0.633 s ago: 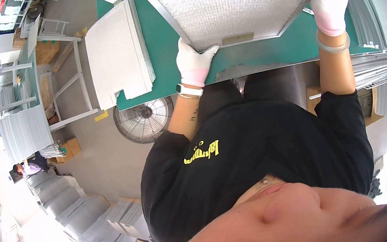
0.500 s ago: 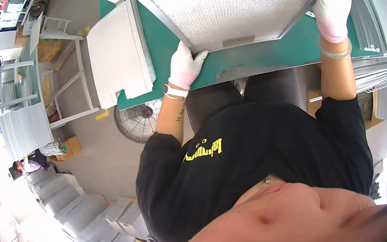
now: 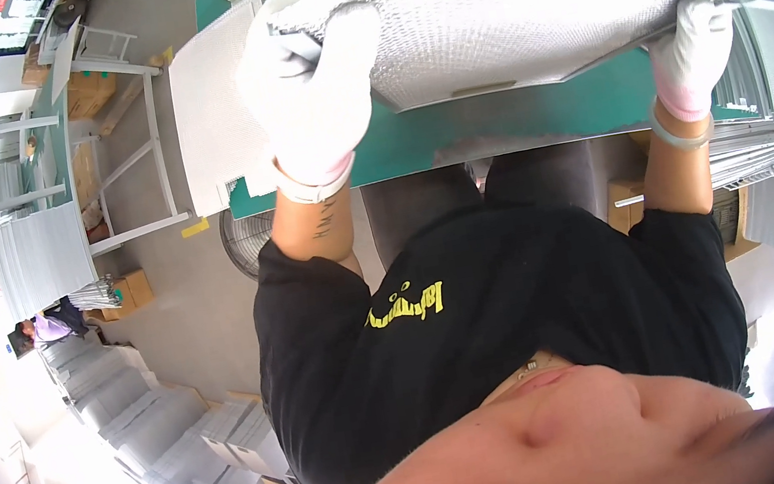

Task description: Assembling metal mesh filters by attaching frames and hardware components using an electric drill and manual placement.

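Over the green worktable [image 3: 491,129], a silvery mesh panel [image 3: 523,13] is tilted up, its top edge bowed and nearest to me. Along its lower side runs a thin metal frame edge with a small grey tab [image 3: 484,88]. My left hand [image 3: 312,87], in a white glove, is closed round the panel's left edge, raised well above the table. The panel's right edge is gripped by my gloved right hand [image 3: 690,57], lower down beside a metal bar. What lies behind the panel is partly hidden.
At the left of the table lies a stack of white mesh sheets [image 3: 209,108]. Thin frame strips [image 3: 747,149] are piled to the right. A floor fan [image 3: 243,242] stands under the table's left end. Further left are racks, cardboard boxes [image 3: 127,293] and another person [image 3: 51,326].
My left hand has risen from the panel's near left corner, lifting its left side and tilting the panel. My right hand has shifted slightly right and toward me, still gripping.
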Tool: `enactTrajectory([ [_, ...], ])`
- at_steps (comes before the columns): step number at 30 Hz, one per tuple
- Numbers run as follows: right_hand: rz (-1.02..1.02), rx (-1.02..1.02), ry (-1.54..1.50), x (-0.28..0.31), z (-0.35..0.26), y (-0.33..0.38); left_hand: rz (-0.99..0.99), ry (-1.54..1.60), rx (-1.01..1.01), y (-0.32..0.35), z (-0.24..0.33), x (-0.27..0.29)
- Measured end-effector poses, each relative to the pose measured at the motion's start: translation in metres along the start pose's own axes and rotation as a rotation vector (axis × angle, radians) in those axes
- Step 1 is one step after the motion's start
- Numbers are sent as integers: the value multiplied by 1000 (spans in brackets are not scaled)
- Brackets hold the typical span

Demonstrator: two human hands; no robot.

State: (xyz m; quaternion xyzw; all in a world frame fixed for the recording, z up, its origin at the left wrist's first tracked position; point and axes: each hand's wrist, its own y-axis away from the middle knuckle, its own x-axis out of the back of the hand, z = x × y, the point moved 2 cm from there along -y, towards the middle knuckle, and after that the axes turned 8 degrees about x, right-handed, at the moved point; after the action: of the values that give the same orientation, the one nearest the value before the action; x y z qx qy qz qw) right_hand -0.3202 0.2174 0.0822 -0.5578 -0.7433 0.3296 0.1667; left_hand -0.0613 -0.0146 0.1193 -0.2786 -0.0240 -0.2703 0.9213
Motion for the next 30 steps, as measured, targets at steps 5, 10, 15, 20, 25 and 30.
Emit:
enactTrajectory([
  [5, -229, 100, -252, -10, -10, 11, 30, 297, -289, 10, -17, 1],
  [10, -90, 213, -52, -20, -24, 9, 177, 133, -233, 9, -21, -4],
  [15, -92, 348, 73, -39, -48, -11, 37, 193, -315, 4, -13, -6],
  [20, -676, 586, 328, -20, -65, -60, 157, 121, -136, 5, -20, -5],
  [25, -1153, 730, 255, -31, -114, -91, -38, 52, -148, 1, -18, 13],
  [30, -1095, 881, 571, -67, -147, -84, -80, 186, -13, -14, 18, 18],
])
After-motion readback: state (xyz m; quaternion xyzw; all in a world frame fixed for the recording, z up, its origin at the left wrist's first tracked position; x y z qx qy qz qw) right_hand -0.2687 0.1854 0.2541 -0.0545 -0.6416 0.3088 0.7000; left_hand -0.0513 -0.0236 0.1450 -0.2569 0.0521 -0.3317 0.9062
